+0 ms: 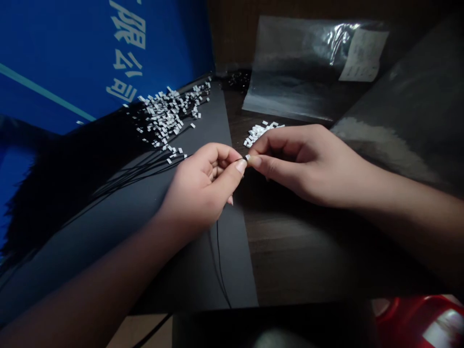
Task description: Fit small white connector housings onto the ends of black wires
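The left grip (202, 187) and the right grip (299, 166) are being held close together, almost fingertip to fingertip, over the meeting of a black sheet (197, 270) and a dark wood worktop (293, 251). Both are closed in a tight pinch. A thin black wire (239, 160) is being pinched near its end between the left thumb and fingers, and its tip is being pointed right, across the small gap between the hands. A tiny white block (248, 157) is being held by the right thumb and forefinger, right at that wire tip; the right hand is the nearer to it, and the exact contact is too small to tell. The wire's long axis is being kept roughly level, running left to right. More black wires (159, 162) are being left fanned across the sheet, their white-tipped ends (170, 113) crowded in a scattered mass at far left. A small heap of loose white blocks (258, 133) is being left on the worktop, just far of the hands. Beyond it, a clear plastic bag with a paper label (300, 72) is being left lying flat, while a blue printed board (72, 58) is being shown at far left.
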### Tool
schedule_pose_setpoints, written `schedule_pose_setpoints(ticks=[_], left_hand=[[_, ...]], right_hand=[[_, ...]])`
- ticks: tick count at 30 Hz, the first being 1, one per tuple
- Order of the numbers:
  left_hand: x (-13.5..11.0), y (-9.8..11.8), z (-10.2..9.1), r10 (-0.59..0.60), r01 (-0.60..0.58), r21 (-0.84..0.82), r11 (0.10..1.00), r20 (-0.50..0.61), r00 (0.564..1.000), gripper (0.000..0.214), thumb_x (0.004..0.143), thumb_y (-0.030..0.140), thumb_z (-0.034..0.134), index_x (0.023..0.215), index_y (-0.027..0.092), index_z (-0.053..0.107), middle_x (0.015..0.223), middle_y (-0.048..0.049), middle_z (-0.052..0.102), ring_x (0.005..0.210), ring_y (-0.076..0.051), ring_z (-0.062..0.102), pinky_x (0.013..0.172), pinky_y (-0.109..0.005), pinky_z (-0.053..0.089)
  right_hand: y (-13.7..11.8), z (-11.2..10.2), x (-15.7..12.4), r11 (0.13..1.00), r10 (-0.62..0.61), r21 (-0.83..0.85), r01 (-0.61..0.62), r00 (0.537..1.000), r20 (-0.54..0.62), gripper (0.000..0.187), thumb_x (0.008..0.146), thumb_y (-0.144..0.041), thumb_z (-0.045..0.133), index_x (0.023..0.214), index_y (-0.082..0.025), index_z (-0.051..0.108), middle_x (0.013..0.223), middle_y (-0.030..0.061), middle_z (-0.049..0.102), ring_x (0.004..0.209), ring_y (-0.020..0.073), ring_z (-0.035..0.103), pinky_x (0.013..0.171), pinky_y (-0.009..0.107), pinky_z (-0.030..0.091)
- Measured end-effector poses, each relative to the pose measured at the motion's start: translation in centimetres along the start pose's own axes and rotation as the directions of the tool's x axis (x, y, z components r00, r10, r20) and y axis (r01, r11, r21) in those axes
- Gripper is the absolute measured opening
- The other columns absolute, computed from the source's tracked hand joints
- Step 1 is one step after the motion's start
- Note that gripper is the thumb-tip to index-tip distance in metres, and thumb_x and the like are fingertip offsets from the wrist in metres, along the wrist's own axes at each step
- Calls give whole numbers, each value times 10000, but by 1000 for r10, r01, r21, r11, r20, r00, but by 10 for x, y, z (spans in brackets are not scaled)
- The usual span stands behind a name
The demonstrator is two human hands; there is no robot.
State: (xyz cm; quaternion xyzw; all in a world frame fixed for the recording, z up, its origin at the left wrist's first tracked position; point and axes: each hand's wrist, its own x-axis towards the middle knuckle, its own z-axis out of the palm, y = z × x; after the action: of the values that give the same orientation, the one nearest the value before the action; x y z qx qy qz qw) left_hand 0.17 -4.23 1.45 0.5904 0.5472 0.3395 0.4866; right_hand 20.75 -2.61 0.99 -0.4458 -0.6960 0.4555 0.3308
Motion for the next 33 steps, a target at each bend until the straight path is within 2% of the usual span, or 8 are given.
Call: schedule_pose_setpoints(ticks=[5,11,16,21,24,28,33], left_hand=[[3,-1,-5,-30,33,-32,999,73,997,160,979,313,784,961,181,696,831,-18,723,583,-112,630,545,-246,539],[5,-4,-8,-41,67,-168,984,154,987,212,1005,347,752,889,174,712,853,-39,732,591,-112,626,549,-253,554],[7,-3,-7,-121,175,-292,940,193,974,165,968,269,763,855,169,696,806,-20,695,582,-110,611,526,-251,553],[9,0,-10,-188,313,-403,860,320,929,143,950,213,749,837,142,699,800,-41,699,614,-134,640,497,-257,544],[10,0,-13,-207,361,-426,830,366,907,156,952,215,749,830,136,692,795,-49,697,617,-135,645,509,-254,537],[10,0,-15,-206,363,-412,835,378,902,171,948,213,774,825,137,682,794,-40,686,615,-120,637,533,-244,530],[9,-2,-14,-184,334,-408,850,365,913,191,913,241,830,850,147,676,799,-23,671,630,-116,633,560,-248,541]], right_hand=[[5,-3,2,999,-33,-33,32,999,-26,163,983,-333,746,867,-219,749,815,47,726,758,209,603,650,340,441],[7,-2,-1,973,-151,-178,148,988,-7,76,968,-276,732,921,-225,765,887,47,777,812,227,660,746,362,474],[7,0,-1,952,-215,-220,212,977,14,86,951,-217,696,937,-192,777,871,40,779,789,202,661,745,336,467],[8,0,-1,940,-259,-223,260,965,32,98,931,-177,678,945,-179,774,880,42,782,807,197,666,779,328,474],[9,0,-1,936,-264,-231,267,963,45,98,922,-173,678,951,-183,772,888,40,785,813,198,662,783,325,473],[9,0,-1,940,-255,-220,260,966,52,87,922,-191,693,952,-186,775,901,42,786,824,200,659,791,329,470],[10,1,1,982,-160,-98,161,987,26,118,951,-274,714,928,-171,766,841,24,731,792,177,609,734,316,434]])
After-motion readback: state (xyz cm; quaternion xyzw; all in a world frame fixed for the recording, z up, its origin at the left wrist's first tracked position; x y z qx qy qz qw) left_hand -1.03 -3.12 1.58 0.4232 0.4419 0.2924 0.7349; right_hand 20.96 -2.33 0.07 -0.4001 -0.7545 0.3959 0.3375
